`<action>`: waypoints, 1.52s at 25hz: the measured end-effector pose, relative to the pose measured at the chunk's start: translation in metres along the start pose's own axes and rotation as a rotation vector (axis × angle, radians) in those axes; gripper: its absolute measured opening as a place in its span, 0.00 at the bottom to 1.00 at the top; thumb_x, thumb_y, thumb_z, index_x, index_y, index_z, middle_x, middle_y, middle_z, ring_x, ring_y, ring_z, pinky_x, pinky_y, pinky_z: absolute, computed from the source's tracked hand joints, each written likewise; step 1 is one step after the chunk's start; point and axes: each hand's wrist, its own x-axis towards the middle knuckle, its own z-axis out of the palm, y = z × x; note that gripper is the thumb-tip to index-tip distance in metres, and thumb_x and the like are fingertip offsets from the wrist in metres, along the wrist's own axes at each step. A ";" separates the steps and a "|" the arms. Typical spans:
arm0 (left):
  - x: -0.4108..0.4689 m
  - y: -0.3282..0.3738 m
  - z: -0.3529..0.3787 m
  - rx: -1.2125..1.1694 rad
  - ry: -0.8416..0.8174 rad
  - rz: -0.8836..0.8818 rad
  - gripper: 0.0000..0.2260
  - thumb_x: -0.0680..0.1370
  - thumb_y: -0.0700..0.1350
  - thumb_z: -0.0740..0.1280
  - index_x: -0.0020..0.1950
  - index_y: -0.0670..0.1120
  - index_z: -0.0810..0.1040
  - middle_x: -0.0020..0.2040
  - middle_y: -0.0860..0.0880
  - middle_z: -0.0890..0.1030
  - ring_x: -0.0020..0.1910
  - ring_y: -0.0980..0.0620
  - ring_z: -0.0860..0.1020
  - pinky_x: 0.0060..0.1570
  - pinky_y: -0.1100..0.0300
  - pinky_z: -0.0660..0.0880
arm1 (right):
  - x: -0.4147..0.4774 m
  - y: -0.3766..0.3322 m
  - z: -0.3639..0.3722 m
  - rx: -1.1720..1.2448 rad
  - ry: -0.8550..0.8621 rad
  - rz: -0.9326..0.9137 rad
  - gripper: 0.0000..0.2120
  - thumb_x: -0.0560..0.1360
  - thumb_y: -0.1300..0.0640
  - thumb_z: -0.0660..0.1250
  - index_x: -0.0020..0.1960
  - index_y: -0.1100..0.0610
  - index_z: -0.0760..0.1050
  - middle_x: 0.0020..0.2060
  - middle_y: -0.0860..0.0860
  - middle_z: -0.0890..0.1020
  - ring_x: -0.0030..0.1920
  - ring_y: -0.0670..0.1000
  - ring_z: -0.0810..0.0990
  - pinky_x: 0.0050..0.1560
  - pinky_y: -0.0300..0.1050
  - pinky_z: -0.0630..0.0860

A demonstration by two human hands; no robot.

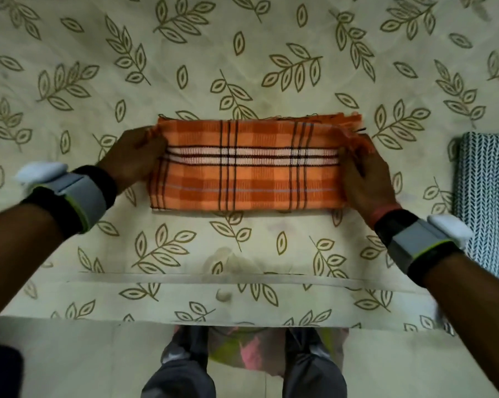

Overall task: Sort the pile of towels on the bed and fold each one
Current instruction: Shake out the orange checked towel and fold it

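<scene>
Orange towel (245, 168): half-folded strip, needs another fold
Left grip (133, 156), right grip (357, 173): each pinching one end
Blue towel (487, 196): already folded, bed (242, 53) right edge

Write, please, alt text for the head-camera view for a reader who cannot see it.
Seen from above, a person's left hand and right hand grip the two short ends of a folded orange checked towel lying flat on a leaf-printed bedsheet. A blue-and-white patterned cloth lies at the right edge.

blue towel (489, 196) cut by right edge; right hand (357, 173) blurred.
</scene>
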 end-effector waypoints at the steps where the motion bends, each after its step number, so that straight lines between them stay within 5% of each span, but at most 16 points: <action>1: 0.008 0.001 0.000 0.079 0.000 0.027 0.07 0.81 0.47 0.60 0.55 0.51 0.78 0.48 0.48 0.81 0.48 0.47 0.79 0.51 0.53 0.76 | 0.010 0.003 0.006 -0.039 0.005 0.046 0.17 0.85 0.53 0.59 0.73 0.54 0.70 0.60 0.44 0.79 0.58 0.42 0.76 0.64 0.44 0.74; 4: 0.013 0.005 0.002 0.278 0.050 0.082 0.16 0.79 0.52 0.58 0.62 0.50 0.77 0.59 0.44 0.81 0.59 0.41 0.78 0.62 0.44 0.74 | 0.028 0.006 0.011 -0.071 0.095 0.069 0.18 0.84 0.49 0.59 0.72 0.54 0.72 0.60 0.47 0.80 0.58 0.47 0.77 0.62 0.46 0.75; 8: 0.017 0.002 0.007 0.455 0.169 0.071 0.14 0.80 0.52 0.62 0.60 0.46 0.78 0.58 0.40 0.81 0.57 0.38 0.78 0.55 0.49 0.73 | 0.035 0.008 0.013 -0.147 0.142 0.090 0.15 0.83 0.46 0.61 0.59 0.57 0.76 0.51 0.52 0.83 0.52 0.53 0.81 0.52 0.47 0.76; 13: 0.008 -0.003 0.013 0.632 0.271 0.020 0.13 0.78 0.52 0.63 0.56 0.44 0.75 0.55 0.39 0.79 0.55 0.36 0.77 0.48 0.51 0.70 | 0.026 0.008 0.015 -0.270 0.228 0.143 0.13 0.82 0.49 0.61 0.58 0.58 0.74 0.52 0.56 0.82 0.53 0.59 0.81 0.50 0.45 0.72; 16: -0.015 0.000 0.038 0.603 0.465 0.497 0.26 0.75 0.43 0.60 0.72 0.37 0.67 0.69 0.36 0.72 0.69 0.37 0.70 0.68 0.47 0.66 | 0.012 -0.006 0.027 -0.332 0.442 -0.234 0.16 0.82 0.58 0.57 0.65 0.63 0.74 0.59 0.59 0.79 0.61 0.61 0.77 0.64 0.56 0.72; 19: -0.031 0.008 0.098 0.640 0.256 0.789 0.27 0.78 0.40 0.56 0.77 0.35 0.61 0.77 0.37 0.63 0.78 0.41 0.60 0.77 0.45 0.56 | -0.003 -0.036 0.083 -0.401 0.179 -0.509 0.23 0.79 0.61 0.56 0.72 0.64 0.73 0.69 0.61 0.76 0.72 0.61 0.73 0.74 0.61 0.65; 22: -0.018 -0.002 0.134 0.733 0.182 0.705 0.26 0.80 0.44 0.55 0.77 0.36 0.61 0.78 0.38 0.62 0.78 0.42 0.59 0.75 0.45 0.58 | -0.010 -0.049 0.135 -0.504 0.049 -0.515 0.28 0.76 0.57 0.51 0.68 0.66 0.76 0.67 0.63 0.78 0.69 0.62 0.76 0.70 0.62 0.68; 25: 0.005 -0.033 0.115 0.876 0.236 0.765 0.27 0.79 0.43 0.57 0.77 0.37 0.62 0.78 0.39 0.62 0.79 0.43 0.58 0.76 0.46 0.57 | 0.006 -0.017 0.127 -0.686 -0.045 -0.472 0.29 0.78 0.54 0.55 0.79 0.58 0.65 0.79 0.55 0.65 0.80 0.57 0.60 0.78 0.61 0.56; 28: 0.017 -0.049 0.083 0.844 0.317 0.789 0.28 0.77 0.41 0.58 0.77 0.36 0.61 0.78 0.38 0.62 0.78 0.42 0.58 0.75 0.44 0.58 | 0.022 0.011 0.088 -0.737 0.066 -0.368 0.33 0.76 0.57 0.58 0.81 0.57 0.58 0.81 0.54 0.60 0.81 0.55 0.54 0.81 0.57 0.48; 33: 0.024 -0.060 0.073 0.725 0.476 0.638 0.28 0.78 0.42 0.56 0.78 0.35 0.59 0.78 0.36 0.60 0.79 0.39 0.56 0.76 0.42 0.56 | 0.035 0.037 0.061 -0.600 0.193 -0.246 0.34 0.75 0.61 0.58 0.80 0.61 0.58 0.80 0.57 0.60 0.81 0.59 0.54 0.80 0.59 0.54; 38: 0.020 -0.055 0.071 0.544 0.705 0.268 0.22 0.80 0.42 0.57 0.72 0.35 0.68 0.69 0.34 0.71 0.68 0.36 0.69 0.70 0.48 0.61 | 0.029 0.034 0.068 -0.545 0.459 -0.084 0.23 0.82 0.56 0.57 0.75 0.63 0.67 0.70 0.62 0.74 0.69 0.61 0.72 0.69 0.53 0.66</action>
